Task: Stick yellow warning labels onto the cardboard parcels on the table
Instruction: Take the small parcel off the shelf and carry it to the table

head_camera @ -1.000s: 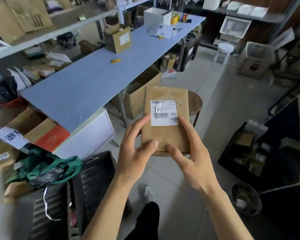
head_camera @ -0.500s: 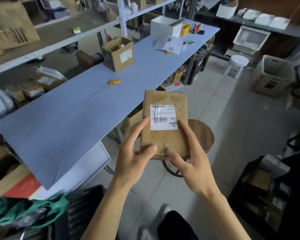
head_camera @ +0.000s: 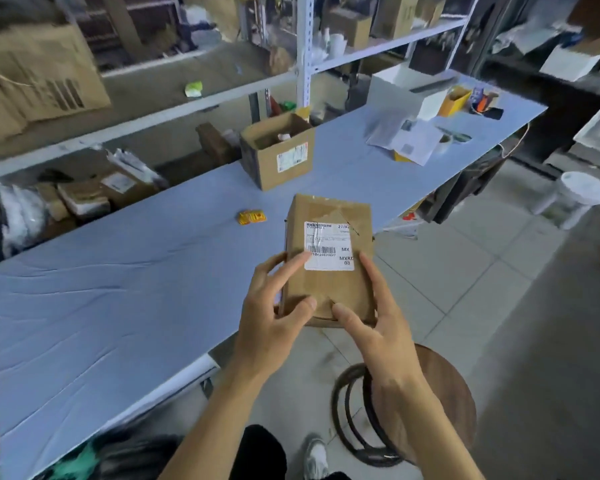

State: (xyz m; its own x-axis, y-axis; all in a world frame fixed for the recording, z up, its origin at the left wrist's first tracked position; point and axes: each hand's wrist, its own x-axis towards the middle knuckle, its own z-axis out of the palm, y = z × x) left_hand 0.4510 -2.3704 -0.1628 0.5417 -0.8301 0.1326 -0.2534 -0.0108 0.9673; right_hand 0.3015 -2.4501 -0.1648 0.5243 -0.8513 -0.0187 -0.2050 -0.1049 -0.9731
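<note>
I hold a flat brown cardboard parcel (head_camera: pixel 329 289) with a white shipping label in both hands, over the near edge of the blue table (head_camera: pixel 118 299). My left hand (head_camera: pixel 274 313) grips its lower left side, with the thumb on the front. My right hand (head_camera: pixel 378 320) grips its lower right side. A small stack of yellow warning labels (head_camera: pixel 252 216) lies on the table just left of the parcel's top. Farther back on the table stands an open cardboard box (head_camera: pixel 279 155) with a white label on its side.
White papers (head_camera: pixel 404 138), a white box (head_camera: pixel 409 88) and a yellow box (head_camera: pixel 458 100) sit at the table's far end. Shelving (head_camera: pixel 305 67) with packages runs behind the table. A round wooden stool (head_camera: pixel 440 410) stands on the tiled floor under my right forearm.
The view has swung toward the table, and the parcel in both hands has moved from above the stool to the table's edge. The grip is the same.
</note>
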